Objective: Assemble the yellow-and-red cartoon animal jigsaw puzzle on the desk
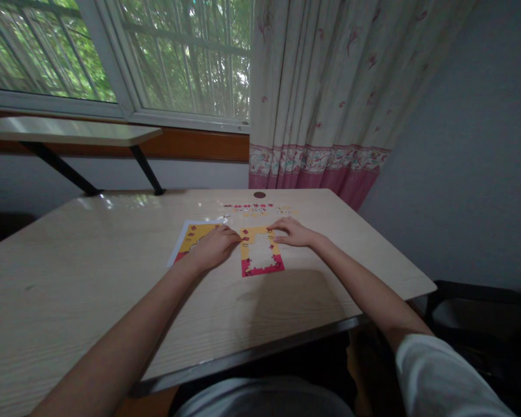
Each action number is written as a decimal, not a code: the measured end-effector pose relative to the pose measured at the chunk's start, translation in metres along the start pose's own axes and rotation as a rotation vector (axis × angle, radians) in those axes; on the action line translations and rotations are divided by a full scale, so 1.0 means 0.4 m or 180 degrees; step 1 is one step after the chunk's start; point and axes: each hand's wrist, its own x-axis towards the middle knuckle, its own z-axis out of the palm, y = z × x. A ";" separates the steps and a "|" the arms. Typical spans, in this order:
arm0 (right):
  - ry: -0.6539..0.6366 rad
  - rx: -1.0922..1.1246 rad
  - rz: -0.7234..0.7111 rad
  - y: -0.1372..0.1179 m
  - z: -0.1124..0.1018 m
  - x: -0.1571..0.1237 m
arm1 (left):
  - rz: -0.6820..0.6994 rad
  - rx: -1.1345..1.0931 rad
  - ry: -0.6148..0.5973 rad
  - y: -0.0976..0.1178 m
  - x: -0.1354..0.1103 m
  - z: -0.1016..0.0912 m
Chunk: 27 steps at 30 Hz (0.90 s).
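We have a puzzle frame (261, 252) lying flat between our hands: its border is yellow along the far and side edges and red along the near edge, and its middle is pale and unfilled, with a jagged inner outline. Just to its left lies a picture sheet (186, 238), white-edged, yellow with a red near corner, partly covered. Beyond both, farther away, loose puzzle pieces (254, 209) lie spread in short rows, red ones farthest, pale and yellow ones nearer.

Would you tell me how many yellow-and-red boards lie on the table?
2: the left board lies partly under the left hand; the right hand touches the right board.
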 end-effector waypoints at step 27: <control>0.0194 -0.1004 0.1925 0.118 -0.037 -0.032 | -0.0122 -0.0043 -0.0025 0.020 0.003 -0.009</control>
